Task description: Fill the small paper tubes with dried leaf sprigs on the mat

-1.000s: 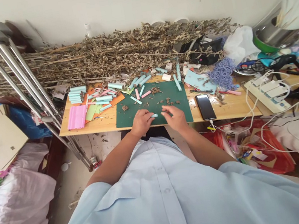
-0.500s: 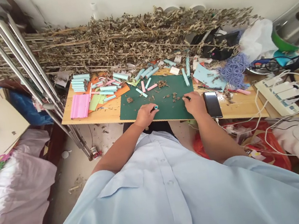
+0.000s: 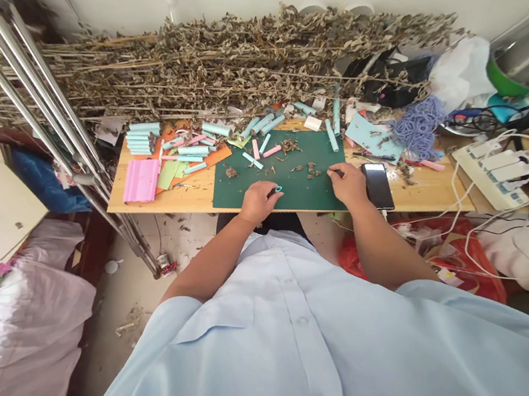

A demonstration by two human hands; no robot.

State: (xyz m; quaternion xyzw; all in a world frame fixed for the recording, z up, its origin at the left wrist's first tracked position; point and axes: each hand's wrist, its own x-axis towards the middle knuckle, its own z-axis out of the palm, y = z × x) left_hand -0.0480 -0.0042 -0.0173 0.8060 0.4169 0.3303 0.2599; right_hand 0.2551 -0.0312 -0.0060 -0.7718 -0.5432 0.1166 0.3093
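My left hand (image 3: 260, 203) is closed around a small blue paper tube (image 3: 278, 189), whose open end shows past the fingers at the front edge of the green mat (image 3: 243, 191). Over the mat's right side, my right hand (image 3: 348, 182) has its thumb and fingers pinched together; whatever is between them is too small to make out. Crumbled dried leaves (image 3: 311, 168) lie on the mat between the hands. Behind them are loose short tubes, among them a pink tube (image 3: 271, 151) and a blue tube (image 3: 252, 160). A phone (image 3: 377, 186) lies just right of my right hand.
Dried leafy stalks (image 3: 231, 61) are heaped along the wall. Stacked blue tubes (image 3: 143, 140) and pink paper (image 3: 140, 180) lie at left. Purple string (image 3: 419, 128) and a power strip (image 3: 488, 174) with cables are at right. A metal stand (image 3: 61, 137) rises beside the table's left end.
Both hands keep nearly the same pose, the left still around the blue tube and the right still pinched. The whole view has shifted slightly.
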